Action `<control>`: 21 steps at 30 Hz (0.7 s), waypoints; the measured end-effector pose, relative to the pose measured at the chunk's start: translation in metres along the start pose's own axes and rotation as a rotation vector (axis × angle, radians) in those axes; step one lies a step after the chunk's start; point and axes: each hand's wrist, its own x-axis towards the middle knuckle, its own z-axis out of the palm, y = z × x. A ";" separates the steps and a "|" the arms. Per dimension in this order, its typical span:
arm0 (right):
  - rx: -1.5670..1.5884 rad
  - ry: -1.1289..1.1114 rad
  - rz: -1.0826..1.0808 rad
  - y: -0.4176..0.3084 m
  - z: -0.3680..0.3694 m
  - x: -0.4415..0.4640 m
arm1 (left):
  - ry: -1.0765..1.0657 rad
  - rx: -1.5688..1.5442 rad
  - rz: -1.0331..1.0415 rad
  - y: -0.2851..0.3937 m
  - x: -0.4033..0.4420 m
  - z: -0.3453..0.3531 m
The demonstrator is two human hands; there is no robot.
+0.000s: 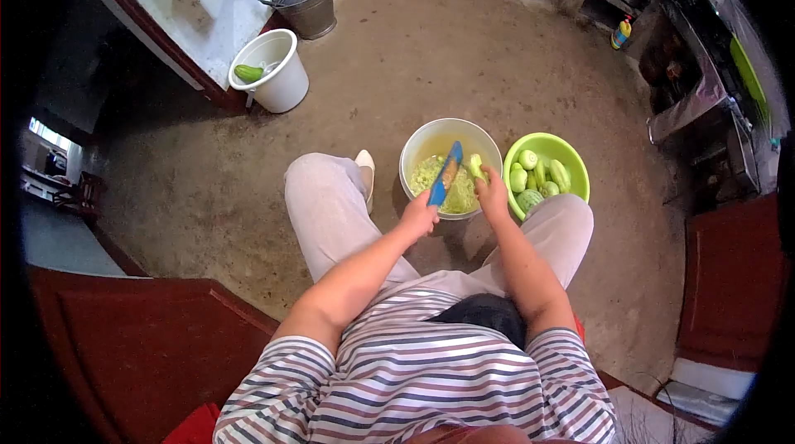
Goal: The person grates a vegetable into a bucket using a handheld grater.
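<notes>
My left hand (420, 216) is closed around the lower end of a blue grater-like tool (445, 174), which slants up over a white bucket (408, 179). Between the fingers of my right hand (492, 192) is a pale green vegetable piece (475, 166), held over the bucket's right side, apart from the tool. Light green shreds (460, 198) lie inside the bucket. Just right of it stands a lime green basin (582, 164) holding several green vegetables (560, 175).
A white bucket with a green vegetable (248, 73) inside stands at the upper left, beside a grey metal bucket (308, 8). A yellow bottle (621, 33) stands at the upper right near a stove. My knees flank the nearer bucket. A dark red cabinet (149, 345) is at lower left.
</notes>
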 end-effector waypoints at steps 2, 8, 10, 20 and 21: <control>0.738 -0.157 0.350 -0.008 -0.004 -0.002 | 0.012 -0.116 -0.056 0.001 0.008 -0.007; 0.808 -0.344 0.300 -0.030 -0.013 -0.022 | 0.029 -0.269 -0.003 0.001 0.004 -0.005; 0.715 -0.363 0.179 -0.034 -0.012 -0.028 | 0.024 -0.283 -0.006 0.001 0.003 -0.004; 0.061 -0.094 -0.118 -0.045 0.000 -0.037 | 0.031 -0.148 0.009 0.004 -0.002 0.007; 0.102 -0.016 -0.120 -0.044 0.002 -0.035 | 0.038 -0.160 -0.003 0.003 -0.004 0.008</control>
